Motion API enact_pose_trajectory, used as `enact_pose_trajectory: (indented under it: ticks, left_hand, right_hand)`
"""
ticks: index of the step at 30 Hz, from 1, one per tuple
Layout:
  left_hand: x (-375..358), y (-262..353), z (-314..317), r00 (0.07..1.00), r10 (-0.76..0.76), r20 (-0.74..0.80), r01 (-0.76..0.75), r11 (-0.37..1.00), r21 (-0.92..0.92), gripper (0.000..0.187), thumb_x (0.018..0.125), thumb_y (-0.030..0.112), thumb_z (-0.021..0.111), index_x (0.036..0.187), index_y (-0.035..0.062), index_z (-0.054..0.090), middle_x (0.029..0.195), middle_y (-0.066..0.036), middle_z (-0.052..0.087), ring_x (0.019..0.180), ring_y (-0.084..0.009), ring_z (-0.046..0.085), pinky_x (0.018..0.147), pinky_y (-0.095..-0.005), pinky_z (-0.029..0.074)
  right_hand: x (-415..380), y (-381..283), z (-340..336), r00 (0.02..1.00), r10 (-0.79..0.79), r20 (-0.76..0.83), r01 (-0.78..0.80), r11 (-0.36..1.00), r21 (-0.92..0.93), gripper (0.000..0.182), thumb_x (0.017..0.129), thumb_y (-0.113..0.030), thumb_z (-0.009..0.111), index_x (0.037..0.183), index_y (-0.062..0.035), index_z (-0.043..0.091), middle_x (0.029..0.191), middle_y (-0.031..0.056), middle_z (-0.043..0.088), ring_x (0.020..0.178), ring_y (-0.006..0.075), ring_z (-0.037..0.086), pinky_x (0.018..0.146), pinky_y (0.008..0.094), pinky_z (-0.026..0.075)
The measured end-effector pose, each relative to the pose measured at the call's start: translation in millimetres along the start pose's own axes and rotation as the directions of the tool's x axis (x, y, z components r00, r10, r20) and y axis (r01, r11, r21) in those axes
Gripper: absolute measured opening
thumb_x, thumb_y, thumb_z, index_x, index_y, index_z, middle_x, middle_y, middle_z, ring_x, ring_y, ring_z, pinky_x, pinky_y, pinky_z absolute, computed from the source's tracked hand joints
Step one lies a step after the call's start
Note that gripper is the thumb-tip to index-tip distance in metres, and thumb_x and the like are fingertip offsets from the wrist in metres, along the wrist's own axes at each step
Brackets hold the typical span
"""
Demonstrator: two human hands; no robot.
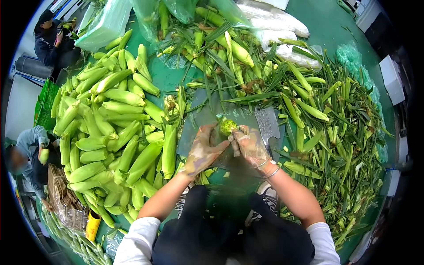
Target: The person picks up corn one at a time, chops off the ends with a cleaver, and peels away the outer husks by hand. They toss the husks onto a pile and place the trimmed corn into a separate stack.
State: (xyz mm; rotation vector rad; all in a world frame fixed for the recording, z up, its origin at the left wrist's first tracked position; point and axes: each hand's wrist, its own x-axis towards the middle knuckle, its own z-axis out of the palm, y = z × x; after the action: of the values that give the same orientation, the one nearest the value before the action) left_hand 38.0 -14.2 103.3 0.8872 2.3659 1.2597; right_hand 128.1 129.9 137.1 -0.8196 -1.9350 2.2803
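Green floor (179, 78) surrounds a green piece (228, 127) at centre, its underside hidden from me, between my left hand (204, 152), fingers parted, and right hand (252, 146), whose grip I cannot tell, a cleaver (267, 125) at three o'clock.

Green plastic bags (145, 18) cut off at top

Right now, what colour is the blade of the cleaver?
The blade is silvery grey; the head view shows it best.
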Motion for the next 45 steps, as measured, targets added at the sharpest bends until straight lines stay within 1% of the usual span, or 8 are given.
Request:
enact_pose_trajectory:
  ticks: [2, 12, 15, 23, 26, 33, 41, 45]
  left_hand:
    - [-6, 4, -16, 0.851, 0.513, 0.112, -0.519, 0.792, 0.32, 0.032, 0.082, 0.016, 0.067, 0.106, -0.0007, 0.054, 0.099, -0.024, 0.052, 0.086, -0.0347, 0.056, 0.069, -0.0401, 0.047]
    - [30, 5, -21, 0.87, 0.326, -0.371, -0.24, 0.936, 0.258, 0.019, 0.092, 0.018, 0.056, 0.091, -0.0011, 0.06, 0.071, -0.014, 0.059, 0.061, -0.0286, 0.059, 0.053, -0.0367, 0.044]
    - [30, 20, -30, 0.931, -0.313, -0.186, 0.143, 0.783, -0.605, 0.028, 0.094, 0.024, 0.056, 0.088, -0.0024, 0.061, 0.059, -0.001, 0.049, 0.053, -0.0067, 0.047, 0.046, -0.0259, 0.037]
    - [25, 27, -27, 0.939, -0.337, 0.063, 0.26, 0.58, -0.772, 0.021, 0.092, 0.016, 0.058, 0.106, 0.0007, 0.061, 0.069, -0.002, 0.058, 0.053, -0.0131, 0.053, 0.048, -0.0242, 0.04]
    - [13, -26, 19, 0.684, 0.603, -0.41, -0.551, 0.796, 0.252, 0.022, 0.088, 0.007, 0.054, 0.108, -0.0001, 0.06, 0.1, -0.015, 0.062, 0.09, -0.0286, 0.061, 0.08, -0.0358, 0.05]
    - [9, -95, -121, 0.872, 0.208, -0.443, -0.395, 0.834, -0.385, 0.026, 0.096, 0.015, 0.043, 0.116, 0.0026, 0.054, 0.106, -0.006, 0.058, 0.08, -0.0187, 0.059, 0.072, -0.0336, 0.051]
    - [-39, -128, -491, -0.152, 0.189, -0.97, -0.385, 0.892, 0.235, 0.028, 0.098, 0.025, 0.048, 0.078, 0.0061, 0.055, 0.071, -0.001, 0.051, 0.065, -0.0123, 0.045, 0.062, -0.0283, 0.04]
    - [-77, -264, -567, -0.31, 0.241, -0.92, 0.577, 0.817, 0.019, 0.025, 0.09, 0.022, 0.054, 0.077, 0.0022, 0.059, 0.071, -0.012, 0.06, 0.066, -0.0249, 0.056, 0.06, -0.0377, 0.045]
  right_hand:
    - [5, 11, 0, 0.996, 0.042, 0.076, -0.04, 0.999, -0.019, 0.018, 0.095, -0.018, 0.05, 0.096, -0.0015, 0.058, 0.069, 0.0029, 0.058, 0.053, 0.0092, 0.051, 0.048, 0.0238, 0.044]
    - [-27, 25, 12, 0.981, -0.076, -0.176, 0.086, 0.995, 0.051, 0.024, 0.089, -0.007, 0.058, 0.111, 0.0013, 0.055, 0.088, 0.0099, 0.062, 0.068, 0.0108, 0.06, 0.052, 0.0245, 0.045]
    - [-51, 12, 3, 0.97, -0.067, -0.233, 0.115, 0.973, 0.201, 0.027, 0.093, -0.015, 0.051, 0.109, 0.0059, 0.051, 0.071, 0.0093, 0.058, 0.048, 0.0112, 0.051, 0.046, 0.0237, 0.041]
    - [-68, 3, 0, 0.898, -0.32, -0.303, 0.352, 0.934, 0.058, 0.022, 0.094, -0.017, 0.048, 0.096, 0.0051, 0.054, 0.07, 0.0105, 0.055, 0.044, 0.016, 0.049, 0.046, 0.0289, 0.044]
    - [-55, -19, 9, 0.987, -0.114, -0.114, 0.136, 0.969, 0.208, 0.018, 0.093, -0.014, 0.05, 0.097, 0.0034, 0.055, 0.077, 0.0099, 0.057, 0.053, 0.0161, 0.054, 0.052, 0.0295, 0.047]
    - [-68, -26, 22, 0.979, -0.17, -0.108, 0.119, 0.922, -0.369, 0.015, 0.089, -0.003, 0.052, 0.101, -0.0014, 0.061, 0.081, 0.0075, 0.06, 0.075, 0.016, 0.059, 0.069, 0.0294, 0.048]
    - [-111, 133, -136, 0.976, -0.043, -0.211, -0.119, 0.711, -0.693, 0.024, 0.092, -0.02, 0.053, 0.102, 0.0, 0.062, 0.085, 0.0114, 0.064, 0.072, 0.0205, 0.057, 0.064, 0.0333, 0.045]
    - [-87, 216, -169, 0.933, 0.063, -0.354, -0.244, 0.834, -0.495, 0.008, 0.084, -0.008, 0.057, 0.086, -0.0012, 0.058, 0.078, 0.0076, 0.059, 0.076, 0.0204, 0.055, 0.071, 0.0312, 0.044]
